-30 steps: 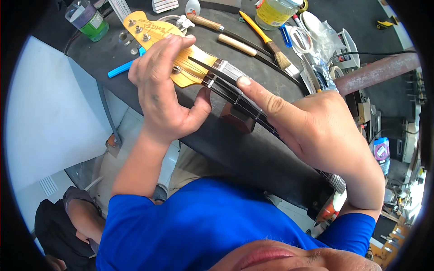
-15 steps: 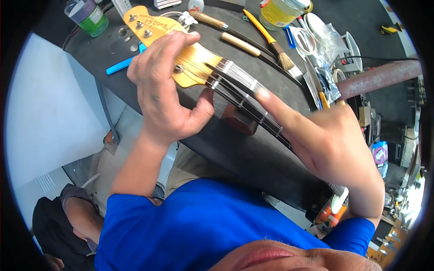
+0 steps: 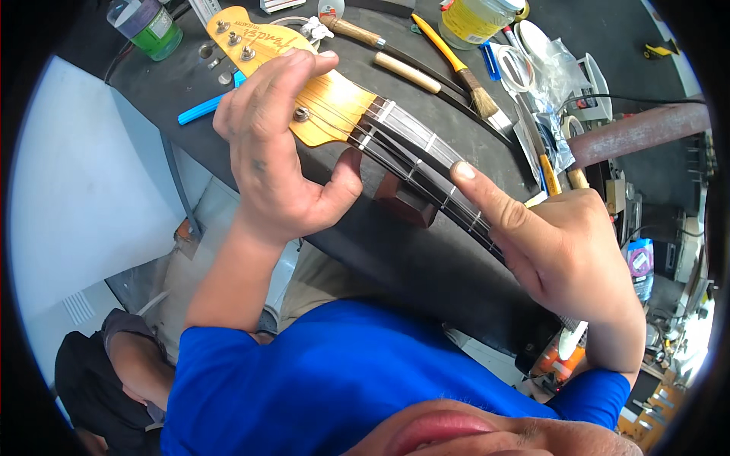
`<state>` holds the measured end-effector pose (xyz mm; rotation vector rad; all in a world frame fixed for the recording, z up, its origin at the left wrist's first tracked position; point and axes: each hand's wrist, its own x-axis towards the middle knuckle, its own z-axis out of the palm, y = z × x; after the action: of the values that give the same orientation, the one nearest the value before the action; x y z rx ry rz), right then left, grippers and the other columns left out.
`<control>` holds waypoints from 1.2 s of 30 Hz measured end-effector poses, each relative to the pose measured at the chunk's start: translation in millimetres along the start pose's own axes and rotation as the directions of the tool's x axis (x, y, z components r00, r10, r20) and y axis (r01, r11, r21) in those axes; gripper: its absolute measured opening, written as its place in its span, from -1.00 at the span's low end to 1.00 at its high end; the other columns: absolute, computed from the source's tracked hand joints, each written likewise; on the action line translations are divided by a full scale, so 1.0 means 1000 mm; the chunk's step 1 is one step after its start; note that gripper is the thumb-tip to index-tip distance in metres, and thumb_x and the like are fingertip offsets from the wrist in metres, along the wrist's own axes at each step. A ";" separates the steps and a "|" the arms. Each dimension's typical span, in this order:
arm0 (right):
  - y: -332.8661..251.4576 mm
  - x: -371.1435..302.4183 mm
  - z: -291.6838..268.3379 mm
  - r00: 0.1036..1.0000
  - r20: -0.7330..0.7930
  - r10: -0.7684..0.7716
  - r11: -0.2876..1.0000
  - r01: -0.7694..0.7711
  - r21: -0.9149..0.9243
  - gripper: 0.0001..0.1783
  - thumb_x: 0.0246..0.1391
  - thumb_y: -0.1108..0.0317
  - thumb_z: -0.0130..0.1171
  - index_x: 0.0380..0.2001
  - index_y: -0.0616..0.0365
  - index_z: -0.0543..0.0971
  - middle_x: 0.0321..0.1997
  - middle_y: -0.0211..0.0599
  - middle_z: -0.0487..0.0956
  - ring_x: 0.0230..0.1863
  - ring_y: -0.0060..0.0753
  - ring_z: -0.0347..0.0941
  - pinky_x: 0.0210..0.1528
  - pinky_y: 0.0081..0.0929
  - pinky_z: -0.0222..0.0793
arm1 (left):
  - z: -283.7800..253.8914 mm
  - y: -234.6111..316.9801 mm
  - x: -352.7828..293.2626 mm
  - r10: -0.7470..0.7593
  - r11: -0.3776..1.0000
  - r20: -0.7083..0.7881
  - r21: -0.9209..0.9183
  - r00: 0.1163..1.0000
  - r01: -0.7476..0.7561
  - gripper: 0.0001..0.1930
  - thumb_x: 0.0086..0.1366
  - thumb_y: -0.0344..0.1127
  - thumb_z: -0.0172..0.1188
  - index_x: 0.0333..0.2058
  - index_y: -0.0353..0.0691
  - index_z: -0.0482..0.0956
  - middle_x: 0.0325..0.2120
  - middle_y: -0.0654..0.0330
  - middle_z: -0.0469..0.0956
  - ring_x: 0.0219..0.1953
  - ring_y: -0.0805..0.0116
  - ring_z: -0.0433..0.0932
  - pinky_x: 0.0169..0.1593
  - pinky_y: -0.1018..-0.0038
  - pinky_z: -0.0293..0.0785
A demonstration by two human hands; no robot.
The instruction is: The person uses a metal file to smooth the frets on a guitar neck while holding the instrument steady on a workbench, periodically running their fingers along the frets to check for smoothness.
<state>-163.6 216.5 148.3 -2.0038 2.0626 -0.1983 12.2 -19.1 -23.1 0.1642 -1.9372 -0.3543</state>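
Note:
An electric guitar lies across the bench, its pale wooden headstock (image 3: 334, 97) at upper left. My left hand (image 3: 266, 144) is closed around the headstock, fingers over the far side and thumb by the nut. My right hand (image 3: 559, 235) is over the fretboard (image 3: 411, 129), other fingers curled and index finger stretched out. That fingertip presses on a narrow dark bar (image 3: 427, 157), like a file, lying lengthwise along the frets beside the strings. My palm hides the bar's near end. A brown block (image 3: 404, 201) stands beneath the neck.
Beyond the neck lie wooden-handled tools (image 3: 407, 72) and a yellow-handled brush (image 3: 475, 91). A blue bar (image 3: 199, 110) is beside the headstock. Jars (image 3: 471, 23) and plastic bags (image 3: 559, 68) stand farther back. A person in dark clothing (image 3: 103, 387) is at lower left.
My right hand has drawn back along the neck, away from the headstock, and the dark bar has slid with it. My left hand has stayed in place.

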 end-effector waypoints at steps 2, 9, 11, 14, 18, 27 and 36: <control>0.003 0.010 0.003 0.999 -0.011 -0.034 0.997 0.033 -0.068 -0.10 0.11 0.57 0.43 0.57 -0.08 0.59 -0.70 -0.36 0.37 -0.68 -0.18 0.44 -0.52 -0.15 0.36 | -0.005 0.005 0.001 -0.036 0.999 0.125 0.011 0.991 0.035 0.04 0.13 -0.36 0.42 0.60 -0.41 0.21 0.37 -0.17 0.59 0.48 -0.03 0.50 0.63 0.10 0.25; 0.002 0.004 0.000 0.999 -0.012 -0.049 0.994 0.047 -0.098 -0.08 0.11 0.58 0.42 0.59 -0.09 0.59 -0.70 -0.37 0.41 -0.68 -0.19 0.45 -0.52 -0.17 0.35 | -0.006 0.008 0.003 -0.032 0.999 0.132 0.023 0.991 0.029 0.04 0.12 -0.38 0.42 0.60 -0.41 0.22 0.36 -0.19 0.59 0.46 -0.03 0.53 0.60 0.12 0.33; 0.002 0.015 0.001 0.999 -0.011 -0.046 0.994 0.045 -0.095 -0.09 0.11 0.59 0.41 0.58 -0.08 0.59 -0.71 -0.38 0.41 -0.69 -0.20 0.45 -0.52 -0.19 0.34 | -0.006 0.007 0.001 -0.044 0.999 0.125 0.015 0.991 0.042 0.04 0.13 -0.39 0.42 0.60 -0.41 0.22 0.36 -0.17 0.60 0.45 -0.03 0.53 0.59 0.12 0.34; 0.004 0.006 0.001 0.998 -0.026 -0.051 0.996 0.048 -0.081 -0.10 0.11 0.59 0.41 0.57 -0.07 0.60 -0.70 -0.38 0.41 -0.69 -0.20 0.45 -0.52 -0.20 0.34 | -0.003 -0.001 0.001 -0.037 0.999 0.106 -0.004 0.994 0.037 0.03 0.14 -0.38 0.41 0.61 -0.41 0.21 0.35 -0.17 0.60 0.44 -0.02 0.55 0.58 0.12 0.35; 0.007 0.009 0.000 0.995 -0.029 -0.092 0.992 0.089 -0.093 -0.10 0.12 0.58 0.41 0.57 -0.07 0.60 -0.70 -0.38 0.41 -0.69 -0.21 0.46 -0.52 -0.20 0.34 | 0.004 -0.004 -0.001 -0.002 1.000 0.007 0.019 1.000 0.002 0.00 0.00 -0.29 0.46 0.50 -0.35 0.39 0.21 0.04 0.79 0.36 0.02 0.60 0.48 0.16 0.23; 0.008 0.017 0.005 0.994 -0.026 -0.107 0.991 0.105 -0.080 -0.04 0.09 0.56 0.43 0.61 -0.06 0.55 -0.71 -0.38 0.38 -0.69 -0.20 0.44 -0.52 -0.18 0.35 | -0.002 0.004 -0.001 -0.044 0.999 0.114 -0.011 0.992 0.046 0.02 0.19 -0.31 0.42 0.60 -0.42 0.21 0.36 -0.16 0.59 0.48 -0.05 0.51 0.62 0.11 0.29; 0.005 0.013 0.008 0.994 -0.036 -0.101 0.990 0.097 -0.101 -0.04 0.06 0.59 0.40 0.61 -0.02 0.55 -0.71 -0.42 0.39 -0.70 -0.24 0.45 -0.51 -0.21 0.37 | 0.002 -0.003 -0.001 -0.006 1.000 -0.002 -0.015 1.000 0.006 -0.02 0.03 -0.25 0.44 0.48 -0.37 0.39 0.24 0.01 0.77 0.38 -0.03 0.59 0.48 0.13 0.26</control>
<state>-166.8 204.0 137.7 -2.1815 2.0363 -0.1599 10.7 -21.8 -25.3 0.1604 -1.9323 -0.3730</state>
